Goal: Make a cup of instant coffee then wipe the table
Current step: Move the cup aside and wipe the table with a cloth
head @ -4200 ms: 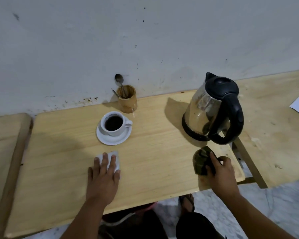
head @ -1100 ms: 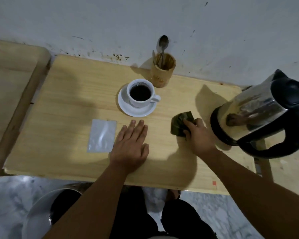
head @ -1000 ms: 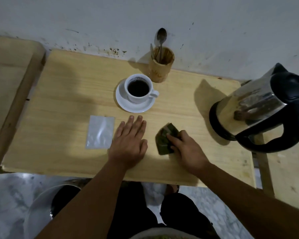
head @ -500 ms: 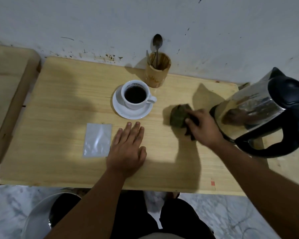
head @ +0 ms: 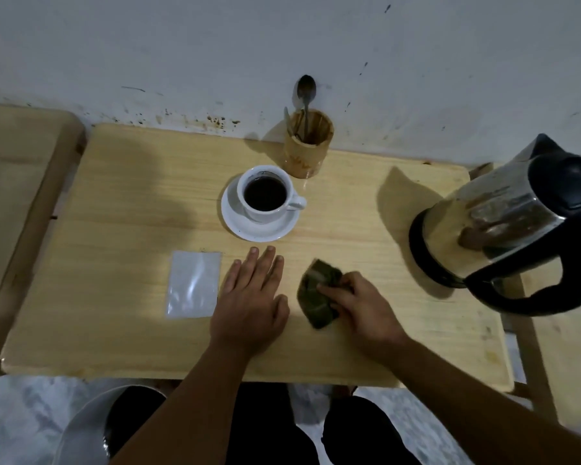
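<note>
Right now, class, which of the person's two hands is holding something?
The right hand, gripping the dark green cloth. The left hand lies flat and empty on the table.

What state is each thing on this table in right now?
Cup: full of dark coffee, upright on its saucer.
Kettle: lid closed, standing.
Sachet: lying flat.
Cloth: crumpled, pressed under the right hand.
Left hand: flat on the table, holding nothing.
</note>
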